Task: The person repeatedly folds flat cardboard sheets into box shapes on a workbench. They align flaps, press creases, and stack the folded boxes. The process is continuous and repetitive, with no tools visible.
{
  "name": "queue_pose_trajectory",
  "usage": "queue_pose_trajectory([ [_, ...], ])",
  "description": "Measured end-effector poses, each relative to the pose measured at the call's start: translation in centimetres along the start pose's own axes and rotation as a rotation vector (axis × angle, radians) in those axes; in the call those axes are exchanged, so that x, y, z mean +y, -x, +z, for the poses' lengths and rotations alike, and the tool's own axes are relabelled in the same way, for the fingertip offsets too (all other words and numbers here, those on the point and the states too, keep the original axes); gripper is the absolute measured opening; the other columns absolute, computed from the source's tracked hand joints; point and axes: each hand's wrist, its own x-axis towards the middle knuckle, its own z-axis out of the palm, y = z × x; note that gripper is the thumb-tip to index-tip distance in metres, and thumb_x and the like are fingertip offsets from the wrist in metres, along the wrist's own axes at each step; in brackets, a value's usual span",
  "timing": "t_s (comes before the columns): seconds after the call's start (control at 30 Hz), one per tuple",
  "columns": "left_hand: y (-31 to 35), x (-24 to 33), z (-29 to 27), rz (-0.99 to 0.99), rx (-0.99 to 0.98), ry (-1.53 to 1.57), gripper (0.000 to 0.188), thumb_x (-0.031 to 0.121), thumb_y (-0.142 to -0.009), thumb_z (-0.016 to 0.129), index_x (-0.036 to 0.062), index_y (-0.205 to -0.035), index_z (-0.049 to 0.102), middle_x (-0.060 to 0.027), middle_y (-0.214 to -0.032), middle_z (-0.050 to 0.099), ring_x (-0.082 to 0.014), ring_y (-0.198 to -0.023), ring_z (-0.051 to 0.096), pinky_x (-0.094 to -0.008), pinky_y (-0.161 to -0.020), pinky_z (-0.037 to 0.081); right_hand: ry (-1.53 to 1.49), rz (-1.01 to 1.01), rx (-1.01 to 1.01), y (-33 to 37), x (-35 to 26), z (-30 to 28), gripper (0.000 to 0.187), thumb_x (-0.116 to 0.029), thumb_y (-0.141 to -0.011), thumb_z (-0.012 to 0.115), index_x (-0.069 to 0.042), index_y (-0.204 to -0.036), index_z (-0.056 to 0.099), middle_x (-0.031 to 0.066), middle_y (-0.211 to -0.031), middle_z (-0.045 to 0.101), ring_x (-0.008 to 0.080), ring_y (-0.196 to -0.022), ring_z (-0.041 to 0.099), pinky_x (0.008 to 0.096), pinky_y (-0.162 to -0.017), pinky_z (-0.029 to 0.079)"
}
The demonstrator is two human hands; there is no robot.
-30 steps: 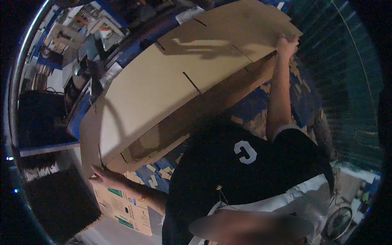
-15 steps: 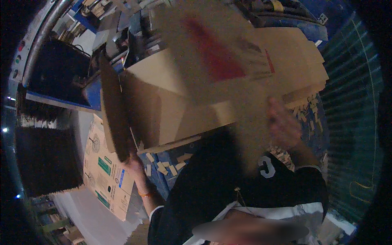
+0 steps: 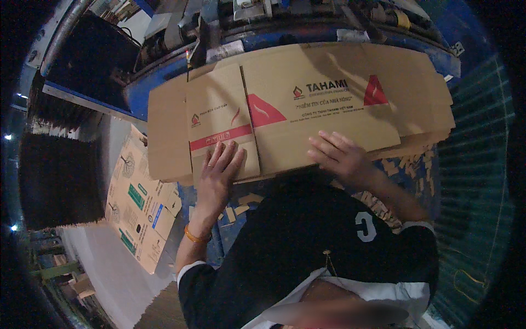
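A flat brown cardboard box blank [image 3: 323, 120] with red printing lies across a pile of plain cardboard sheets [image 3: 167, 129] in front of me. On its left panel, below a red band, rests my left hand [image 3: 221, 167], fingers stretched out over the board. My right hand [image 3: 339, 156] lies on the near edge of the blank, right of its middle, with the fingers extended flat. Neither hand grips anything. The sheets stick out past the blank at the left and right ends.
Behind the pile runs a blue machine [image 3: 274, 41] with metal parts. Small cardboard scraps [image 3: 235, 211] lie along the near side. A printed carton sheet [image 3: 145, 203] leans at the left, near a dark brush-like stack [image 3: 60, 181]. Green ribbed sheeting [image 3: 474, 159] stands at the right.
The blank, raised and blurred before with its left panel upright, now lies flat on the pile. My left hand moved from beneath the panel onto its top; my right hand moved left onto the board.
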Motion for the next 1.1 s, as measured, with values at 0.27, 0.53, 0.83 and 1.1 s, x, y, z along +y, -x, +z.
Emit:
queue_pose_trajectory([
  [0.27, -1.9, -0.7, -2.3, 0.073, 0.078, 0.195, 0.061, -0.003, -0.071, 0.056, 0.0109, -0.131, 0.054, -0.0127, -0.136, 0.05, -0.034, -0.127, 0.046, -0.0491, -0.106, 0.036, 0.255, -0.087, 0.068, -1.0, 2.5, -3.6, 0.041, -0.019, -0.083, 0.056, -0.013, -0.123, 0.057, 0.0072, -0.129, 0.056, 0.0267, -0.12, 0.052, 0.0404, -0.099, 0.044],
  [0.53, -10.3, -4.5, -0.3, 0.066, 0.385, 0.32, 0.057, -0.011, -0.075, 0.048, 0.0095, -0.128, 0.056, -0.0148, -0.133, 0.052, -0.0328, -0.124, 0.049, -0.039, -0.103, 0.041, 0.227, -0.002, 0.046, -2.6, 10.4, -2.1, 0.043, -0.012, -0.08, 0.058, -0.011, -0.123, 0.058, 0.0076, -0.132, 0.054, 0.0261, -0.113, 0.057, 0.0388, -0.095, 0.047],
  [0.83, -22.1, -8.4, 4.6, -0.221, 0.386, -0.092, 0.066, 0.005, -0.084, 0.055, 0.0061, -0.144, 0.029, -0.0183, -0.143, 0.037, -0.037, -0.133, 0.034, -0.0486, -0.108, 0.029, -0.495, 0.819, -0.049, -12.5, 20.7, 4.8, 0.047, -0.019, -0.083, 0.06, -0.016, -0.129, 0.054, 0.008, -0.129, 0.056, 0.0266, -0.117, 0.054, 0.04, -0.094, 0.048],
  [1.1, -7.3, -6.5, 1.2, -0.504, 0.927, 0.016, 0.077, 0.018, -0.089, 0.064, -0.0095, -0.143, 0.016, -0.0274, -0.15, 0.018, -0.037, -0.14, 0.018, -0.044, -0.115, 0.014, 0.143, 0.315, 0.25, -2.6, 24.2, 1.4, 0.061, -0.033, -0.085, 0.064, -0.01, -0.137, 0.043, 0.0207, -0.138, 0.044, 0.0336, -0.127, 0.043, 0.0405, -0.104, 0.036],
])
